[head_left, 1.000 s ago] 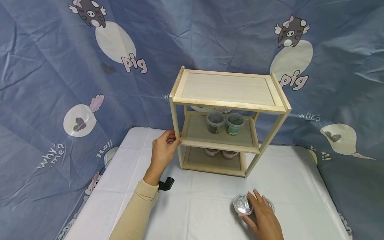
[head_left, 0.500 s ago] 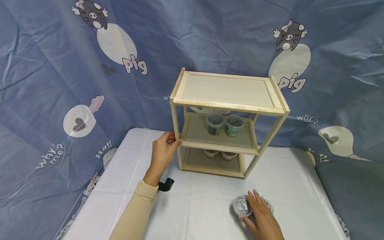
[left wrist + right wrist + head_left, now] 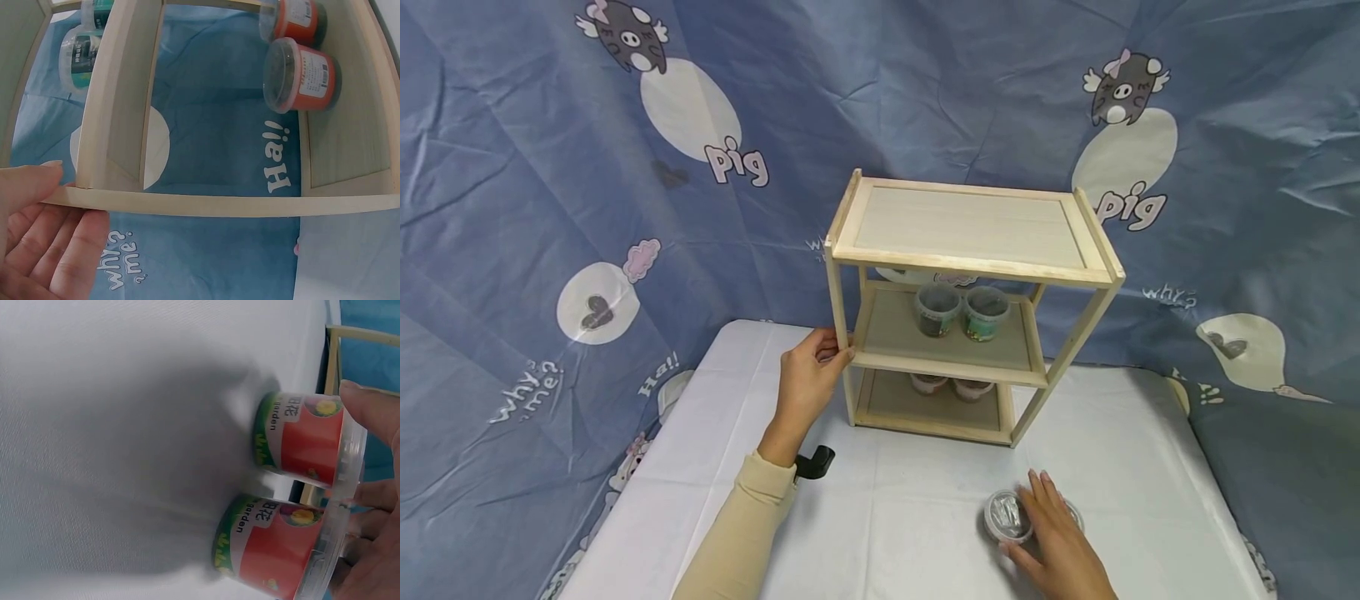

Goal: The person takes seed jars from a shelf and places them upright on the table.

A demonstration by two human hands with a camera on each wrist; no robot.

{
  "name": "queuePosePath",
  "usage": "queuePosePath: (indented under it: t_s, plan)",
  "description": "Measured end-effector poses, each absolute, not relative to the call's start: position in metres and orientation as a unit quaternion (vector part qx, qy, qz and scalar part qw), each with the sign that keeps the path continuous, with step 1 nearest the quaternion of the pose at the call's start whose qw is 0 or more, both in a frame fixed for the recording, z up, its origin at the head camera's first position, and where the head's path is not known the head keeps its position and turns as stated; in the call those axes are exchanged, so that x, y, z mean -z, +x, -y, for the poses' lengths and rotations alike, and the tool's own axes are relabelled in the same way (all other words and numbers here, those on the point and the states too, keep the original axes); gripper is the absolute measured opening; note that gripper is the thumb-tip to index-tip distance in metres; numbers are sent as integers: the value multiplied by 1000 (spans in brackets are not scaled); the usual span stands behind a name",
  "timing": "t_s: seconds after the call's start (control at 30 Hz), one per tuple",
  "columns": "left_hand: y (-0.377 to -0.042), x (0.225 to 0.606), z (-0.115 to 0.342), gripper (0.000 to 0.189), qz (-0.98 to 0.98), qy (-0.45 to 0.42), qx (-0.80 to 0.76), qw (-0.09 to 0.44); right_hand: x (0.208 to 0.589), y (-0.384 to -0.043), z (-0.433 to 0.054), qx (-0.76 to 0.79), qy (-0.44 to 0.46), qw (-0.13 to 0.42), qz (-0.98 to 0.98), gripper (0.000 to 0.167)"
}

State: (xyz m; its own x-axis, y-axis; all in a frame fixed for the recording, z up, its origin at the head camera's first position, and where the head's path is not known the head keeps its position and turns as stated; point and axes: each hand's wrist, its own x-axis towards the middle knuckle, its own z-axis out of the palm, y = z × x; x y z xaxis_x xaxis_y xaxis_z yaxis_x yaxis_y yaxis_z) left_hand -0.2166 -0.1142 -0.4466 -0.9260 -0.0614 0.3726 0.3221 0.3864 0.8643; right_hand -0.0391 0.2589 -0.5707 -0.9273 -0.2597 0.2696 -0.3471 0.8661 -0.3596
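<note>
Red-and-green labels wrap two clear-lidded tubs, L tub (image 3: 309, 440) & R tub (image 3: 275, 544), standing upright side by side on the white cloth (image 3: 917, 508), just in front of the wooden rack (image 3: 973, 225), near its R front foot. Lids touching or nearly so, can't tell. R hand (image 3: 1056, 542) is over them, on the side away from the rack: fingers fairly straight, thumb spread apart from them, thumb tip at L tub's rim, other fingers by the lids. It hides most of R tub in the head view.

L hand (image 3: 808, 367) pinches the rack's L front post at abt mid-shelf height, thumb one side, fingers the other. Rack's upright, 3 shelves. On its mid shelf: green tub pair (image 3: 987, 317), side by side. On its bottom shelf: orange tub pair (image 3: 312, 78) w/ clear lids & printed stickers, partly hidden by the mid shelf in the head view.

Black item (image 3: 815, 461) at the L wrist, in front of the rack's L side, w/ beige sleeve (image 3: 737, 521) below. Behind the rack: blue curtain (image 3: 985, 100), cartoon pigs & "pig" lettering to both sides of it.
</note>
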Motion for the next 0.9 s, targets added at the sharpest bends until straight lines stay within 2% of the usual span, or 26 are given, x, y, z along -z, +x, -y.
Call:
queuePosePath:
  t_s: [0.23, 0.5, 0.7, 0.9]
  plan:
    - [-216, 447, 114, 23, 813, -78, 551, 173, 563, -41, -261, -209, 167, 122, 956, 98]
    - [-216, 447, 115, 23, 811, -83, 551, 176, 549, -46, -257, -228, 178, 168, 943, 107]
    - [-216, 447, 115, 24, 812, -80, 553, 170, 529, -46, -250, -262, 149, 165, 939, 118]
    - [-217, 447, 115, 24, 809, -80, 559, 166, 504, -48, -244, -281, 150, 167, 933, 120]
